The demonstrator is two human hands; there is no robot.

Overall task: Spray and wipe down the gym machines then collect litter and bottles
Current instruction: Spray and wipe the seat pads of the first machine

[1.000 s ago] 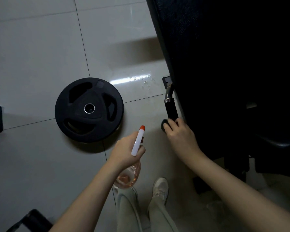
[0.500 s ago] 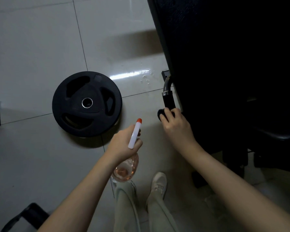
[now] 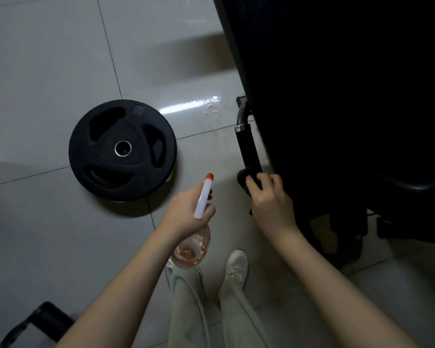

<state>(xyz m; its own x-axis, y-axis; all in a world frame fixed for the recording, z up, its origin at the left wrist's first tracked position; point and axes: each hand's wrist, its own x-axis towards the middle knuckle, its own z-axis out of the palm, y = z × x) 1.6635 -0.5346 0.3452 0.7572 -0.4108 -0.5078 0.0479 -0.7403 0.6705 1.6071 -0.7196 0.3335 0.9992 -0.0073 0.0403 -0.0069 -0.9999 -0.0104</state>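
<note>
A black padded gym machine (image 3: 337, 96) fills the right side. A chrome tube with a black foam grip (image 3: 248, 149) sticks out from its left edge. My right hand (image 3: 271, 204) is closed on a dark cloth (image 3: 242, 178) wrapped around the grip's lower end. My left hand (image 3: 183, 214) holds a spray bottle (image 3: 191, 249), clear with pinkish liquid, by the neck. The bottle's white nozzle with an orange tip points up and away, just left of the grip.
A black weight plate (image 3: 122, 149) lies flat on the grey tiled floor to the left. Water drops (image 3: 211, 106) glisten on the tile near the tube. My legs and a white shoe (image 3: 236, 264) are below. A black frame part (image 3: 40, 322) sits bottom left.
My right hand with the cloth has slid down the grip towards its end, so more of the black foam shows. The left hand and bottle have stayed beside it.
</note>
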